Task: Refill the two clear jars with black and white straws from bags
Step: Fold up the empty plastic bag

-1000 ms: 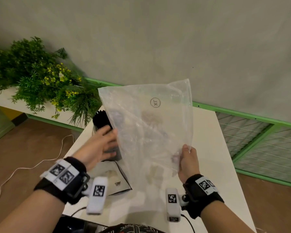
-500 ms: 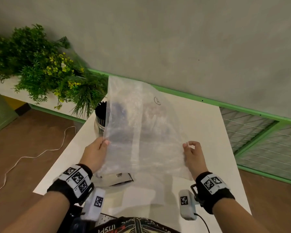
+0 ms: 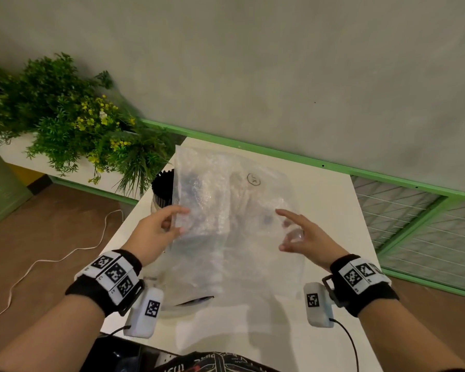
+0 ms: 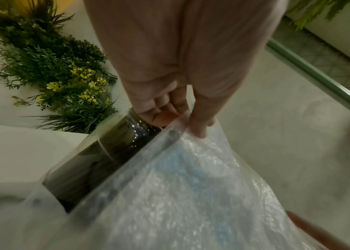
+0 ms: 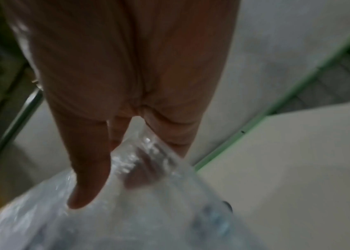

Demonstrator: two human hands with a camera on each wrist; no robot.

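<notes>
A large clear plastic bag point(image 3: 226, 210) with a round printed mark hangs slanted over the white table point(image 3: 328, 200); I see no straws in it. My left hand point(image 3: 172, 224) pinches its left edge between thumb and fingers, as the left wrist view point(image 4: 180, 121) also shows. My right hand point(image 3: 290, 234) holds the right edge, thumb on top and fingers seen through the plastic, index finger stretched out. Behind the bag's left edge stands a clear jar point(image 3: 161, 189) packed with black straws, also seen as the jar point(image 4: 105, 160) in the left wrist view. The bag hides any second jar.
Another flat bag with a dark edge point(image 3: 196, 300) lies on the table under the held one. A leafy plant with yellow flowers point(image 3: 78, 124) stands left of the table. A green rail point(image 3: 279, 154) and wire mesh point(image 3: 414, 224) run behind and right. A white cable point(image 3: 65, 256) trails on the floor.
The bag has come down from upright to a low slant over the table. The right hand's fingers have spread, with the index finger now stretched out.
</notes>
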